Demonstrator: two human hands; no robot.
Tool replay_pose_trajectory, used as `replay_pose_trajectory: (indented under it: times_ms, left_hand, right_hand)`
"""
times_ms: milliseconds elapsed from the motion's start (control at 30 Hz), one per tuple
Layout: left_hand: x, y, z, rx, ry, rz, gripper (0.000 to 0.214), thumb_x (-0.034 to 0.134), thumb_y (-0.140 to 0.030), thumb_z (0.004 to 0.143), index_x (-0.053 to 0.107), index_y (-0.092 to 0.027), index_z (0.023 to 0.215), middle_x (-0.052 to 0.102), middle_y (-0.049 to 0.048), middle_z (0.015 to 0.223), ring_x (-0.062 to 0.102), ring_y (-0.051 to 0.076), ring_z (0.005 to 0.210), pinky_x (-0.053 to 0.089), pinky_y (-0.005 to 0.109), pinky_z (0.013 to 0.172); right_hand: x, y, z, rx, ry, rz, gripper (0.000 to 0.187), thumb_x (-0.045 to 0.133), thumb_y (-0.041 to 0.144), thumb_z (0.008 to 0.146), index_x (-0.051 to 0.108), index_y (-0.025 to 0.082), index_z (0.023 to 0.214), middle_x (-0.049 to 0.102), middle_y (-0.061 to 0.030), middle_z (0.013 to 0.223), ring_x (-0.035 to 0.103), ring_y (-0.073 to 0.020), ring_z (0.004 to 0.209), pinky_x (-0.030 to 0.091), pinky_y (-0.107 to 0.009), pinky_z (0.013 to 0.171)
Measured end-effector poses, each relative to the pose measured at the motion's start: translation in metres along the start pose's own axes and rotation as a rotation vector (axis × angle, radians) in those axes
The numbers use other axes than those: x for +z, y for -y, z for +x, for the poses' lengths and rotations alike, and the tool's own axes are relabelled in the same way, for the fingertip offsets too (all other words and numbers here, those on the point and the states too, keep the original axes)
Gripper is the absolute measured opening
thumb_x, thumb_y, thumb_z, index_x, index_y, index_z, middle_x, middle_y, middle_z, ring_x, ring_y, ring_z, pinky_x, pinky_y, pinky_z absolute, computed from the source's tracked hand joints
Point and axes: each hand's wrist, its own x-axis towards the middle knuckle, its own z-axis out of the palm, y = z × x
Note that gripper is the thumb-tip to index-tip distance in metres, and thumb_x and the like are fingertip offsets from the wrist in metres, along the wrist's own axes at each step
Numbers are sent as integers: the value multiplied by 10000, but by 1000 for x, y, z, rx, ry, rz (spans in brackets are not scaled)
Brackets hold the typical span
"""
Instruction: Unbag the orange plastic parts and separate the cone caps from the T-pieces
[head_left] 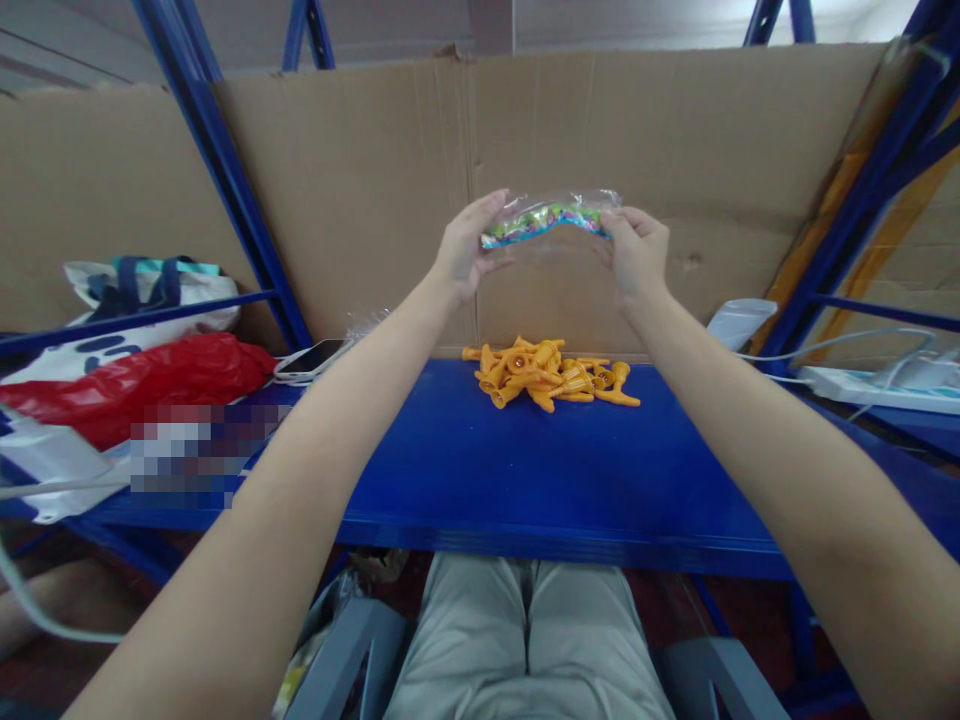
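Raised in front of the cardboard, a clear plastic packet (551, 218) with a green, blue and pink printed strip is stretched between my two hands. My left hand (469, 248) grips its left end between thumb and fingers. At the other end, my right hand (636, 245) pinches the clear wrap. The packet sags slightly at both ends. Below it, apart from both hands, a pile of orange plastic pieces (536, 375), shaped like small handles with hollow ends, lies at the back of the blue table.
A cardboard sheet (360, 190) stands behind the blue table (540, 470), between blue metal posts. To the left lie a red plastic bag (165, 380), a white cloth bag (165, 295) and a phone (313, 358). A white power strip (885, 388) with cables is at the right.
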Motion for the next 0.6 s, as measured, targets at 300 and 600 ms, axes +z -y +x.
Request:
replay_pose_trajectory:
  times_ms: [300,600]
  left_hand:
    - [-20,24,-72,-297,15,-42,315,691,-225,807,666,-173,1117,729,93,1032,695,214,931,596,342,791]
    - [-44,87,-117,-406,223,71,330,834,-110,592,705,-153,893,736,29,776,691,147,718,571,287,732]
  right_hand:
    - [-14,23,-124,155,-16,171,152,577,242,776,727,221,768,736,-42,959,671,-200,921,537,-331,761]
    - [-24,-10,-154,698,177,350,130,605,352,774,605,225,802,680,-13,731,648,-178,654,546,-306,595]
